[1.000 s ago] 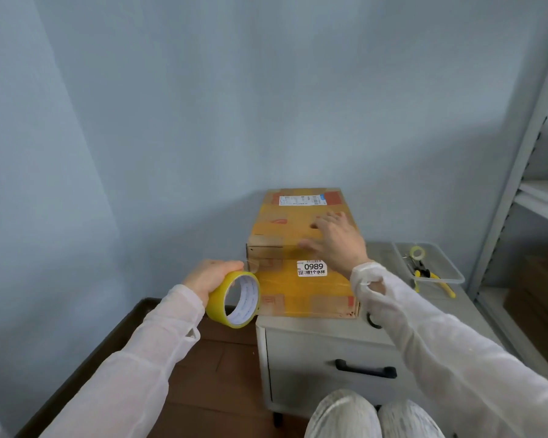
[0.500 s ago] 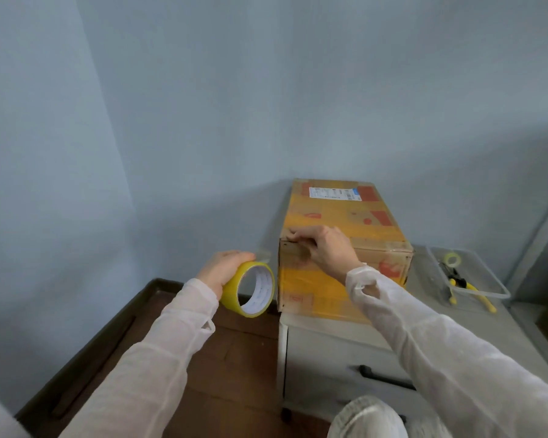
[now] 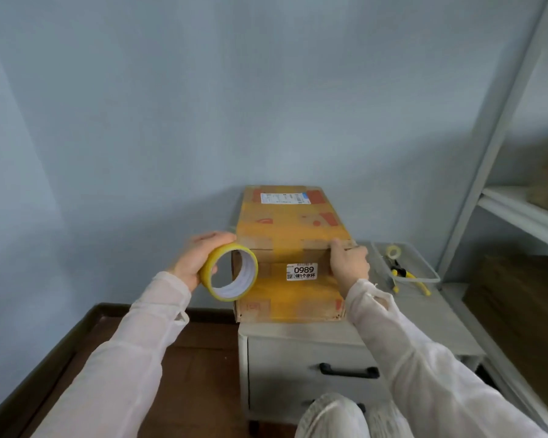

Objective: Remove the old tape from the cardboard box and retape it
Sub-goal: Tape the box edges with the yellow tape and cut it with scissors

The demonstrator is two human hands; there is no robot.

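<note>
A closed cardboard box (image 3: 290,226) with yellowish tape over its top and front stands on a grey drawer cabinet (image 3: 301,355). A white label reading 0989 is on its near face. My left hand (image 3: 196,259) grips a yellow tape roll (image 3: 233,271) at the box's near left corner. My right hand (image 3: 350,263) has curled fingers on the box's near right top corner, seemingly pinching the edge there. A faint strip of tape seems to run along the top front edge between the two hands.
A clear plastic tray (image 3: 405,263) with a small tape roll and yellow-handled pliers sits on the cabinet right of the box. A metal shelf rack (image 3: 494,172) holding brown boxes stands at the right. Wooden floor (image 3: 184,368) lies to the left.
My right hand moved from the box's near left top corner across to its near right top corner. My left hand brought the roll closer to the left corner.
</note>
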